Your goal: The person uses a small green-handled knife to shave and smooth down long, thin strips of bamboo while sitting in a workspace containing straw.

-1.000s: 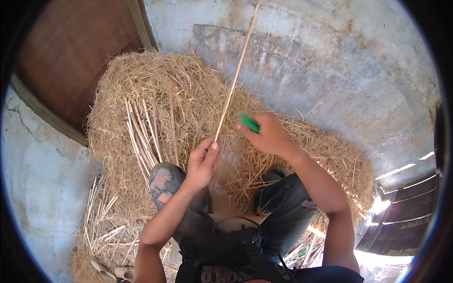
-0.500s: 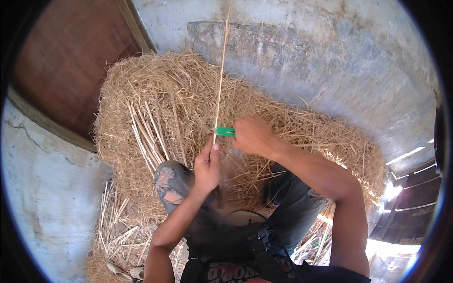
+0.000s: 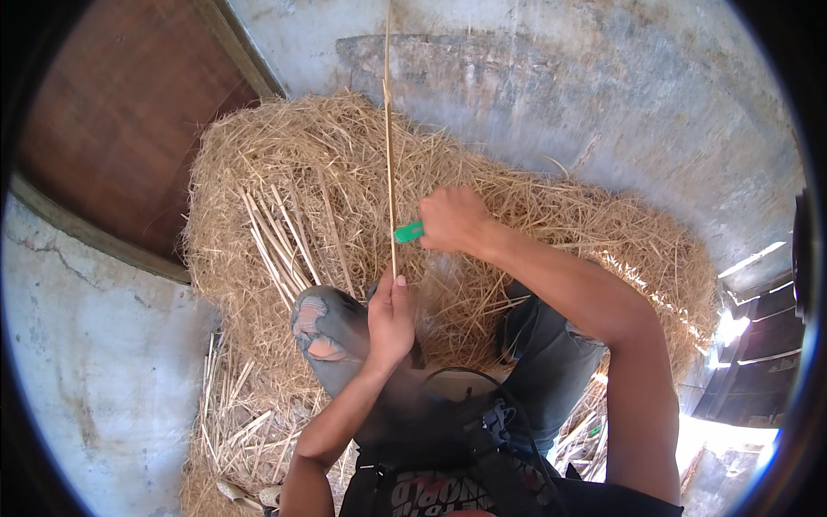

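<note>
A long, thin, straw-coloured stalk stands nearly upright in front of me, its far end running out past the top of the view. Its near end is pinched between the thumb and fingers of my left hand, above my left knee. My right hand is closed around a green utility knife, just above and right of my left hand. The knife's front end is against or very close to the stalk; I cannot tell whether the blade touches it.
Dry straw is heaped ahead and around my legs. Several cut stalks lie on it beside my left knee, and more loose stalks are at the lower left. A weathered wall curves behind; a brown panel stands at the far left.
My left hand has come slightly nearer to me with the stalk, which now stands straighter. My right hand has moved away from it, up along the stalk, and the green knife has tilted.
</note>
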{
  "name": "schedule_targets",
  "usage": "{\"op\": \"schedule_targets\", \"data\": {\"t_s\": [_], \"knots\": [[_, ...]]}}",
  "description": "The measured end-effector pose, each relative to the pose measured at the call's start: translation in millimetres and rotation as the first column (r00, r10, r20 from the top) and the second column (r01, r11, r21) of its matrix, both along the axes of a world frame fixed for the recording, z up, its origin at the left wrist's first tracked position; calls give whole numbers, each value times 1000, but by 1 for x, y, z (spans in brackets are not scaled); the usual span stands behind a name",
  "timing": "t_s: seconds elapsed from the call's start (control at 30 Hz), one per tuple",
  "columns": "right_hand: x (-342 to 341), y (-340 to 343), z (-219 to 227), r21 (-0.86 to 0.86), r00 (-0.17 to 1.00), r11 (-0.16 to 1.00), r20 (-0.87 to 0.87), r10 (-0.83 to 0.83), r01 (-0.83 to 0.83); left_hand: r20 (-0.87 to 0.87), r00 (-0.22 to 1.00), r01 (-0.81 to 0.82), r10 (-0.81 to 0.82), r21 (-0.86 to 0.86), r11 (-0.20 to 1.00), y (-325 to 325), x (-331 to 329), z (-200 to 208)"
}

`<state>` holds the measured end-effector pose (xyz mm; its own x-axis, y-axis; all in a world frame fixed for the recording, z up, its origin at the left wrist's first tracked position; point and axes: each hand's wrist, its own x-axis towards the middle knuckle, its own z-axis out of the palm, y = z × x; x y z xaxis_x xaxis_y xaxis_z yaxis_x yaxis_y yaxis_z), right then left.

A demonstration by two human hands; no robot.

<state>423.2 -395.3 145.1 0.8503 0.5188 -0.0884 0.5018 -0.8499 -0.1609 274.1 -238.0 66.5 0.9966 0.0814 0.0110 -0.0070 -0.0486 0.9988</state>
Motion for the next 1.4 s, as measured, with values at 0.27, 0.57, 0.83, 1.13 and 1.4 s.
{"op": "schedule_targets", "data": {"t_s": [0.27,0.57,0.83,1.13,1.4], "knots": [[-3,9,4,3,1000,1000,14,28,-28,-91,996,5,-22,-179,984,1,-16,15],[-1,17,3,240,961,971,-271,51,17,-242,958,-46,-157,-665,746,8,-14,36],[3,8,-32,332,829,943,-530,179,8,-219,966,1,-134,-517,856,22,-8,29],[-51,-15,17,489,994,872,-101,44,11,-32,989,135,-144,-193,972,30,-35,48],[-130,-65,17,345,880,826,0,-475,446,-5,930,362,-368,188,913,-23,-34,43]]}}
